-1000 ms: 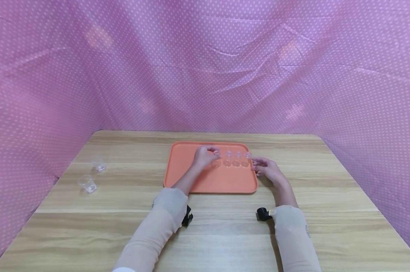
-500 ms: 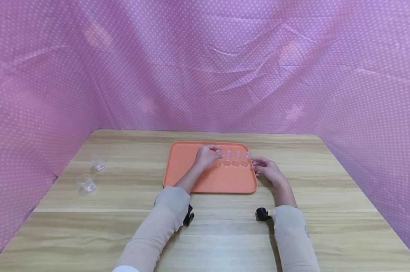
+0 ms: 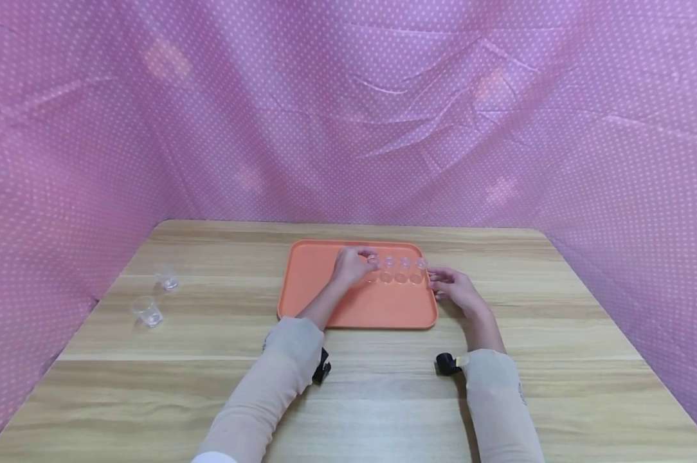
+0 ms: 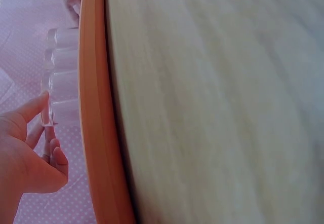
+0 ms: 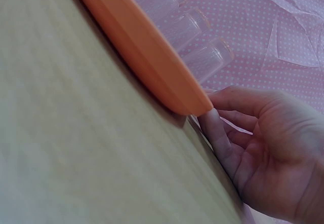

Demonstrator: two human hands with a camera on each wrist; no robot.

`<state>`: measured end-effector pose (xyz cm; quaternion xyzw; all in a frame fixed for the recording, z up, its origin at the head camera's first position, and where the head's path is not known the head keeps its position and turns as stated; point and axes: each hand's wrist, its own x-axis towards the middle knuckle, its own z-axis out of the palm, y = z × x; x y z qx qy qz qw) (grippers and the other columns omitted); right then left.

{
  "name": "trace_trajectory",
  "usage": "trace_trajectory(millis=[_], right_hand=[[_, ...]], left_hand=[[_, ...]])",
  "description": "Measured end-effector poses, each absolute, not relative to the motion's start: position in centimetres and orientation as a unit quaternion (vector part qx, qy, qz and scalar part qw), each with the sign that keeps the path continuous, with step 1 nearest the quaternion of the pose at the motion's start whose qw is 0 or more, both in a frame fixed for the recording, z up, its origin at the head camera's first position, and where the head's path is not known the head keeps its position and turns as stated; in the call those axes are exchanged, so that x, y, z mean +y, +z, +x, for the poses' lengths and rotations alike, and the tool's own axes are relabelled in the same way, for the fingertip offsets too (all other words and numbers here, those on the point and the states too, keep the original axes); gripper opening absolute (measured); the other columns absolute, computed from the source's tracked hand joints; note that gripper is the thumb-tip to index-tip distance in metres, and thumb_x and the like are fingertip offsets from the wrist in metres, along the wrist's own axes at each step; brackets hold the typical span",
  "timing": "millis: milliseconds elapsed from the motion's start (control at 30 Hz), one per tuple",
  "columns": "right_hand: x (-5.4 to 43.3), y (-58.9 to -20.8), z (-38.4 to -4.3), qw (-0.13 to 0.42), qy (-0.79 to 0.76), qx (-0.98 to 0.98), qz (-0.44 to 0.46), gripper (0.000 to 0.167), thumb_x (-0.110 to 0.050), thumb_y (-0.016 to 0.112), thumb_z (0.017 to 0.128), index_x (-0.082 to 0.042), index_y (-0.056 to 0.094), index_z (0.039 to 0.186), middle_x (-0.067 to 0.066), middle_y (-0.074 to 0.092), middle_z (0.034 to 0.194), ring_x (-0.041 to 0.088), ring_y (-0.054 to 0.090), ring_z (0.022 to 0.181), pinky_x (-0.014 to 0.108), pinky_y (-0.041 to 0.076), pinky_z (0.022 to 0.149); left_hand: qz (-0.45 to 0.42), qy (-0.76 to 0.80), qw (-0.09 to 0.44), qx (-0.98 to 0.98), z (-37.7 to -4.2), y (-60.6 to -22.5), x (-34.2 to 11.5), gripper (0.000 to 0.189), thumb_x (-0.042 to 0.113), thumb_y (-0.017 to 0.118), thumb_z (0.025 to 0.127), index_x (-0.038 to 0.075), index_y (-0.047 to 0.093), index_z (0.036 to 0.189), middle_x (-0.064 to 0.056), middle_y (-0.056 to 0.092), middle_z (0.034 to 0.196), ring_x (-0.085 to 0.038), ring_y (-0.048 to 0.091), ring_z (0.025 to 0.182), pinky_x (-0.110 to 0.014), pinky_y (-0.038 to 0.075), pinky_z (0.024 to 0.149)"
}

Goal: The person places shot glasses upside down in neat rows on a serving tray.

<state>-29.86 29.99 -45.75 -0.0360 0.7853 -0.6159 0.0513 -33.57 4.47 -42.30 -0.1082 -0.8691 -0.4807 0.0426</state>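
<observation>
My left hand [image 3: 348,265] is over the orange tray [image 3: 377,314], pinching the raised end of a clear plastic cup [image 4: 65,113] between thumb and fingers. That cup appears upside down, at the left end of a row of several similar inverted cups [image 3: 401,278]. Its neighbours stand close beside it. At the tray's right side, my right hand [image 3: 455,289] has its thumb and index finger on the rim, near the rightmost cup [image 5: 210,59]. The right wrist view shows the thumb low against the tray's edge. Part of the pinched cup is hidden behind the left fingers in the head view.
Two more clear cups stand upright on the wooden table [image 3: 383,399] at the far left, one nearer cup [image 3: 148,312] and one farther cup [image 3: 167,278]. A pink dotted cloth [image 3: 348,128] surrounds the table's back and sides.
My left hand has shifted slightly right with the pinched cup, closing the gap to the neighbouring cup. The right hand has stayed at the tray's edge.
</observation>
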Motion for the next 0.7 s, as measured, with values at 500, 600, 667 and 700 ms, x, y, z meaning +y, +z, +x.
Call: trace_trajectory(millis=[500,600,667,700], right_hand=[[30.2,-45.7,-29.8,0.054,-0.61,0.789,-0.034,0.042,0.0,0.055,0.088,0.009,0.044,0.128,0.021,0.053,0.106,0.01,0.058,0.079,0.026,0.051,0.069],[30.2,-45.7,-29.8,0.055,-0.613,0.788,-0.032,0.042,0.0,0.056,0.088,0.009,0.045,0.128,0.019,0.054,0.105,0.011,0.059,0.079,0.026,0.051,0.069],[30.2,-45.7,-29.7,0.055,-0.612,0.788,-0.032,0.042,0.0,0.056,0.088,0.009,0.045,0.128,0.019,0.054,0.105,0.011,0.059,0.079,0.026,0.051,0.069],[30.2,-45.7,-29.7,0.054,-0.612,0.789,-0.032,0.042,0.0,0.056,0.088,0.008,0.045,0.128,0.019,0.054,0.106,0.011,0.058,0.079,0.026,0.051,0.069]], left_hand=[[-0.101,-0.484,0.05,-0.868,-32.7,-39.7,2.2,0.035,0.017,0.078,0.073,0.008,0.068,0.105,-0.009,0.064,0.108,-0.019,0.054,0.083,-0.03,0.044,0.07],[-0.094,-0.488,0.059,-0.866,-32.3,-38.9,0.7,0.036,0.016,0.078,0.073,0.007,0.068,0.106,-0.008,0.064,0.106,-0.02,0.054,0.083,-0.031,0.044,0.069],[-0.088,-0.489,0.063,-0.866,-32.1,-38.4,-0.5,0.037,0.015,0.078,0.073,0.007,0.067,0.108,-0.009,0.065,0.106,-0.021,0.054,0.082,-0.03,0.043,0.067],[-0.086,-0.49,0.066,-0.865,-31.9,-38.2,-1.1,0.038,0.015,0.078,0.073,0.006,0.067,0.108,-0.01,0.065,0.105,-0.021,0.054,0.081,-0.03,0.043,0.065]])
